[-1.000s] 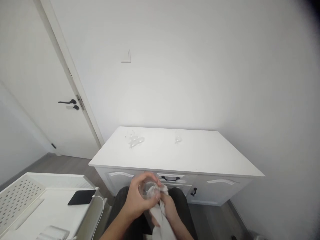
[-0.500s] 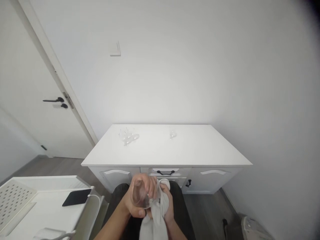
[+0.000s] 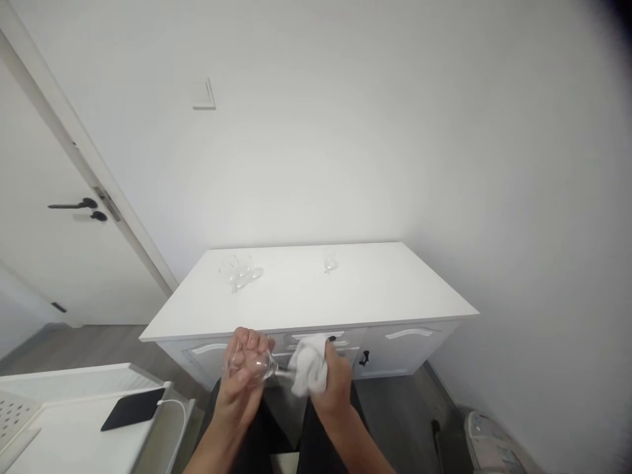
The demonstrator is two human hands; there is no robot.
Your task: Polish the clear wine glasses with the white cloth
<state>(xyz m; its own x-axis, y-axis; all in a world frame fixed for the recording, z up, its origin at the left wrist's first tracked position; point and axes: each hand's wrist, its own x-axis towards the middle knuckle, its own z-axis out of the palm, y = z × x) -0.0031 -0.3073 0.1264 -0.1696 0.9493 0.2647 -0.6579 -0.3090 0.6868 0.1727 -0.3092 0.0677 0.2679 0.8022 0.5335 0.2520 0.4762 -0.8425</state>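
Observation:
My left hand (image 3: 237, 388) is closed around the bowl of a clear wine glass (image 3: 261, 366), which lies sideways in front of the cabinet. Its stem points right into a bunched white cloth (image 3: 309, 365). My right hand (image 3: 338, 380) grips that cloth at the foot end of the glass, so the foot is hidden. Several clear glass pieces (image 3: 240, 275) stand or lie together at the left of the cabinet top. A single small clear glass (image 3: 330, 264) is further right, near the middle of that top.
The white cabinet (image 3: 375, 293) stands against the wall, with dark handles on its front. At lower left a white table (image 3: 74, 428) carries a black phone (image 3: 132, 408) with a white cable. A pale appliance (image 3: 494, 441) stands on the floor at lower right.
The glass has turned so its stem points right, and my hands have moved apart. The cloth, hanging long before, is now bunched at the foot end. The view has shifted slightly right.

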